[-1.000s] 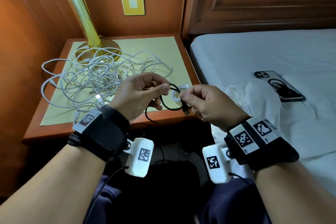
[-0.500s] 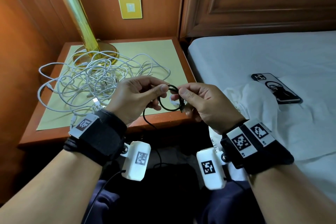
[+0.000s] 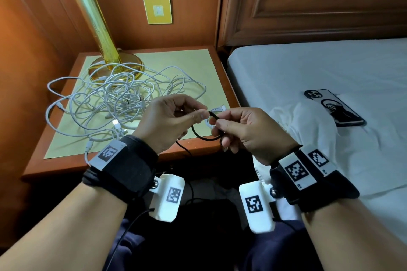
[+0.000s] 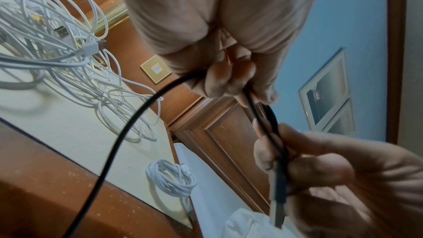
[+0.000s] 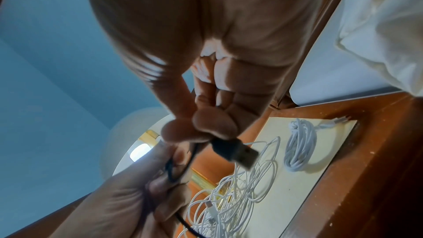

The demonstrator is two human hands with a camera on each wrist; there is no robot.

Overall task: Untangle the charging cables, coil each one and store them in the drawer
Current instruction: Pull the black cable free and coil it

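Black cable: light, limp, springy. Left hand and right hand both pinch its small loop; best held at crossing, plug end trapped.

In front of you the wooden table wears a pale yellow mat. On the mat lie a loose tangle of white cables, a small coiled white cable near the front right corner, and the lamp base at the back. Beside the table, the bed carries a phone and rumpled white cloth.
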